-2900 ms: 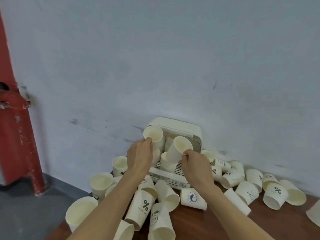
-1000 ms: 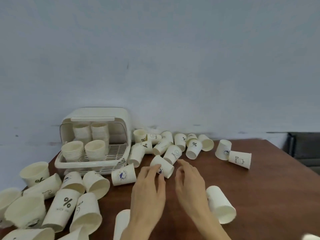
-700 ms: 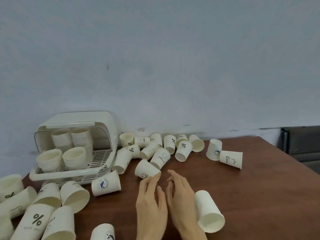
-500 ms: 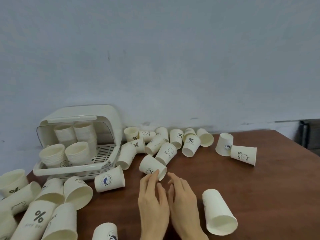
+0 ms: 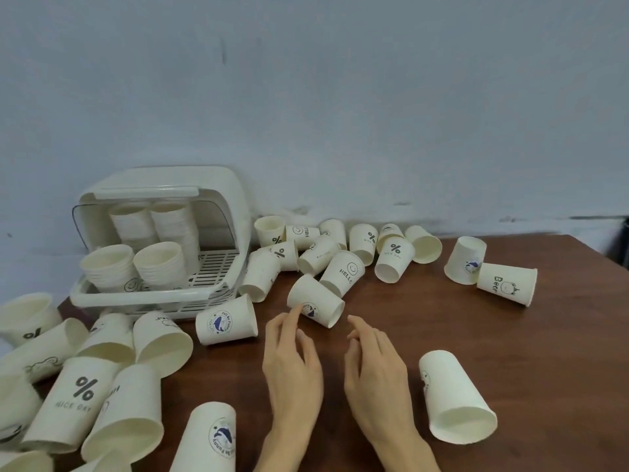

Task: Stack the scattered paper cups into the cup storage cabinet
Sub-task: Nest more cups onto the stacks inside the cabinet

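Two empty, loosely open hands close in: left hand (image 5: 292,366) fingertips nearly touch the whale cup (image 5: 315,301), lying sideways just ahead, mouth pointing right toward the right hand (image 5: 374,373)

- A lying cup (image 5: 342,272) reads "HELLO" beside a smiley.
- One cup (image 5: 393,260) shows "%" over "NICE DAY".
- The rightmost cup (image 5: 506,283) reads "Bear".
- A whale-badge cup (image 5: 225,324) reads "Fell Be Funny".

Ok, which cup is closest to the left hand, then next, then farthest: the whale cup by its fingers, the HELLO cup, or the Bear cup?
From the left hand:
1. Whale cup, at its fingertips.
2. HELLO cup, just behind that.
3. Bear cup, far right.
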Tool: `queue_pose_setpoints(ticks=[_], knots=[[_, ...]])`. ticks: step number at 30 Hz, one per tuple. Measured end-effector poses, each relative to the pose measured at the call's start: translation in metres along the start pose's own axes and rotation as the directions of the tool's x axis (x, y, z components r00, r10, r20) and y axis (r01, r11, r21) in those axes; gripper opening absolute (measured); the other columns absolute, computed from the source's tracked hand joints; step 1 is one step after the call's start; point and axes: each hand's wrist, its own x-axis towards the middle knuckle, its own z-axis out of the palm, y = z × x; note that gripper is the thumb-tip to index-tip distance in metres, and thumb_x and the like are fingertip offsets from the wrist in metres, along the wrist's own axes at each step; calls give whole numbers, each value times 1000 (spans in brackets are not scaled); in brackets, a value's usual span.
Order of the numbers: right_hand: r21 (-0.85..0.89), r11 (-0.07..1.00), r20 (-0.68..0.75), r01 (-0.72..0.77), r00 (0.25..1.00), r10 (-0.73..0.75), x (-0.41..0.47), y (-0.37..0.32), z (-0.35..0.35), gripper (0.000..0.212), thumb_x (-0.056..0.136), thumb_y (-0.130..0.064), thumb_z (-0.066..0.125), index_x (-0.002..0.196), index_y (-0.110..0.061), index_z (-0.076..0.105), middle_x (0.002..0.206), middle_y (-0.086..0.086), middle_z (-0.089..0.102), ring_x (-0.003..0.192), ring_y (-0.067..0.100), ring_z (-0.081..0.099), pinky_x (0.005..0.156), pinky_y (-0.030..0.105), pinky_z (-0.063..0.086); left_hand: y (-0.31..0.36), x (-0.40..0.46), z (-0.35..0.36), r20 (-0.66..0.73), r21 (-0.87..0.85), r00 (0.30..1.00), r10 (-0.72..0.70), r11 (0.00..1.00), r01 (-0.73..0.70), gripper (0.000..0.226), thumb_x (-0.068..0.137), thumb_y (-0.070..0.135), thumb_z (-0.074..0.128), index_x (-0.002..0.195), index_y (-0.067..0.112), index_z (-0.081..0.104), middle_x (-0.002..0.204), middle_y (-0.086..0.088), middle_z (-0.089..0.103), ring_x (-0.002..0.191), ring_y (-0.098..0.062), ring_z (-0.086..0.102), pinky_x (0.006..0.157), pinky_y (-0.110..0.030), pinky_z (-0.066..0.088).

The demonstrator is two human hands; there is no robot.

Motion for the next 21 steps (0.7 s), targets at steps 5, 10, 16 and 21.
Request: queue_pose_setpoints(ticks=[5,10,16,21], knots=[[-49,998,4,-37,999,37,0,3,-1,35,88,-5,59,122,-9,58,92,-3,62,83,16,60,72,28,50,-12,6,-7,-22,161,1000,-12,987,15,42,86,0,58,126,14,60,116,-5,55,108,-18,52,89,-22,38],[-110,991,32,-79,996,83,-1,5,2,41,84,-5,64,124,-8,58,99,2,62,90,19,59,76,34,52,-22,9,-11,-16,295,999,38,955,-31,44,81,0,62,123,11,61,120,-9,56,110,-26,51,91,-42,47],[-196,978,159,70,986,-39,14,-10,9,38,81,-8,66,119,-11,59,103,6,57,90,24,54,73,37,49,-26,14,-17,-49,425,998,-42,903,59,56,73,1,64,127,17,60,133,-17,43,126,-36,37,98,-52,35],[-382,883,365,272,922,-127,75,-30,39,42,82,-19,59,124,-20,58,95,12,54,84,31,51,71,41,42,-27,15,-19,-47,428,997,-66,900,80,61,70,-1,66,126,22,61,138,-19,38,129,-38,35,98,-53,32]])
